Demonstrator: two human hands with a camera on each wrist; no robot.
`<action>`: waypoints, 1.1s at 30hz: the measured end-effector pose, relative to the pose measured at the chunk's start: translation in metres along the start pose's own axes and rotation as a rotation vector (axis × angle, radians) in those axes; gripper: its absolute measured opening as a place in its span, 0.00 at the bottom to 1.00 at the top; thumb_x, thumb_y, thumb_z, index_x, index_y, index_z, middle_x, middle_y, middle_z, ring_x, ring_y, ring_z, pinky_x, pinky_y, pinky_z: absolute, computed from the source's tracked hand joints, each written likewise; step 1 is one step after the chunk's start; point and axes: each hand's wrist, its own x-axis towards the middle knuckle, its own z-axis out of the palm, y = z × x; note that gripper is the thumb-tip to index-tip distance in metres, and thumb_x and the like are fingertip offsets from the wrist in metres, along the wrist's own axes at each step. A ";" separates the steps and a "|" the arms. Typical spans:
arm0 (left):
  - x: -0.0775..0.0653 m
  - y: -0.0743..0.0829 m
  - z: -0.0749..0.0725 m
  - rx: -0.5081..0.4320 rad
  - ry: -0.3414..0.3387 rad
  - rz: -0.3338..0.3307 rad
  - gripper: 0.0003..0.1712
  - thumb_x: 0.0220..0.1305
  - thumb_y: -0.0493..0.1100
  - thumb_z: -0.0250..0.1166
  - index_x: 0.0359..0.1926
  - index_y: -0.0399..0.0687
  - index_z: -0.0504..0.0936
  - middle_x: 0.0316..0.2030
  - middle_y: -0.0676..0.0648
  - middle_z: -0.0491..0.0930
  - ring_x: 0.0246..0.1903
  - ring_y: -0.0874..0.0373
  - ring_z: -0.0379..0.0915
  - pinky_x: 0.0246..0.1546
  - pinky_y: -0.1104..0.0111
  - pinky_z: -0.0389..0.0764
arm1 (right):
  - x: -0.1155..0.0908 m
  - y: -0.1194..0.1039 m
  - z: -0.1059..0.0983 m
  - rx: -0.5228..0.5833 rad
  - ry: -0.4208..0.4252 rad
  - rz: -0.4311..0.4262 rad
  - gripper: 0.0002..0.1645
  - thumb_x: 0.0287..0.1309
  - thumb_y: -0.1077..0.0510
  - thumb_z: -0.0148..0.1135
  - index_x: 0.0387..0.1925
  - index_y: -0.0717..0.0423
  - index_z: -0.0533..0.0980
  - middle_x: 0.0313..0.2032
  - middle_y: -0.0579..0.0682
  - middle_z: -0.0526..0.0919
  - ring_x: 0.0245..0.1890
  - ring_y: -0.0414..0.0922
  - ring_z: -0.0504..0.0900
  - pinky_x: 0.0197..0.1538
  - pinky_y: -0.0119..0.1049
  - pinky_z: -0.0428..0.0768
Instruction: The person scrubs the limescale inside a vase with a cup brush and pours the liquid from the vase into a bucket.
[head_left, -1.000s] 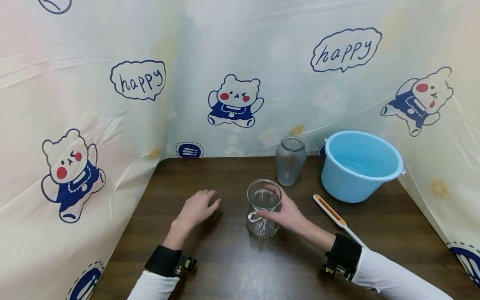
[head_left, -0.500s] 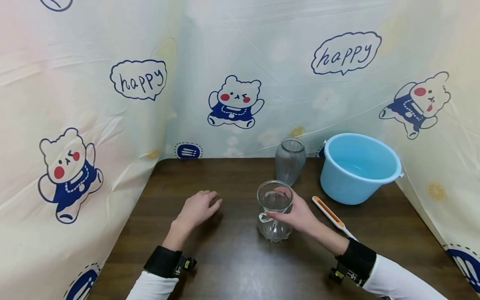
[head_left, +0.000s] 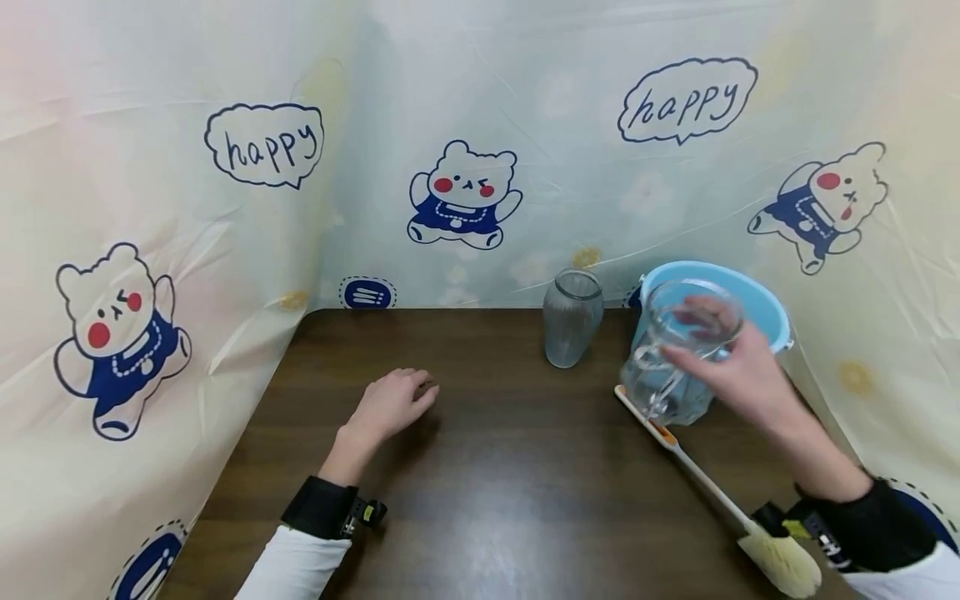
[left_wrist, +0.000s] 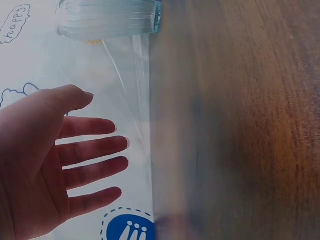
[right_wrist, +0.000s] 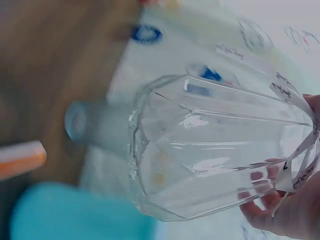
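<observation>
My right hand (head_left: pixel 753 379) grips a clear glass vase (head_left: pixel 666 392) by its narrow neck, thumb on the near side and fingers behind. A printed white ribbon (right_wrist: pixel 300 160) is tied round that neck. In the head view the vase is upright, raised above the table, and overlaps the blue bucket (head_left: pixel 772 315) and the handle of a long brush (head_left: pixel 708 482). My left hand (head_left: pixel 392 404) holds nothing; the left wrist view shows its fingers (left_wrist: pixel 95 150) spread and slightly bent, low over the table's left half.
A second, bluish ribbed vase (head_left: pixel 572 325) stands upright at the back of the brown table (head_left: pixel 465 492), left of the bucket. The brush lies at the right with its pale bristle head (head_left: pixel 783 565) toward the front. A patterned curtain (head_left: pixel 465 75) encloses the back and sides.
My right hand has lifted the clear vase off the table and carried it right, in front of the bucket. The brush's bristle head has come into sight. My left hand has hardly moved.
</observation>
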 end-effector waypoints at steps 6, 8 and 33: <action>0.007 -0.004 -0.007 -0.006 -0.001 -0.009 0.19 0.75 0.50 0.62 0.55 0.42 0.86 0.50 0.39 0.86 0.50 0.43 0.83 0.51 0.46 0.83 | 0.028 0.001 -0.057 0.020 0.098 0.037 0.34 0.63 0.62 0.72 0.68 0.52 0.71 0.54 0.35 0.81 0.53 0.35 0.78 0.50 0.21 0.75; 0.005 -0.005 -0.006 -0.009 -0.011 -0.017 0.19 0.75 0.50 0.62 0.55 0.42 0.86 0.50 0.40 0.87 0.50 0.43 0.83 0.51 0.46 0.83 | 0.033 0.005 -0.070 0.025 0.129 0.043 0.36 0.64 0.64 0.70 0.71 0.49 0.70 0.57 0.37 0.79 0.55 0.36 0.77 0.51 0.21 0.74; 0.002 -0.010 0.006 -0.003 -0.011 -0.022 0.17 0.74 0.50 0.64 0.53 0.44 0.86 0.48 0.43 0.87 0.46 0.48 0.82 0.49 0.49 0.84 | 0.100 0.071 -0.100 -0.669 0.049 -0.056 0.49 0.55 0.56 0.78 0.69 0.73 0.63 0.55 0.78 0.73 0.51 0.74 0.71 0.52 0.75 0.72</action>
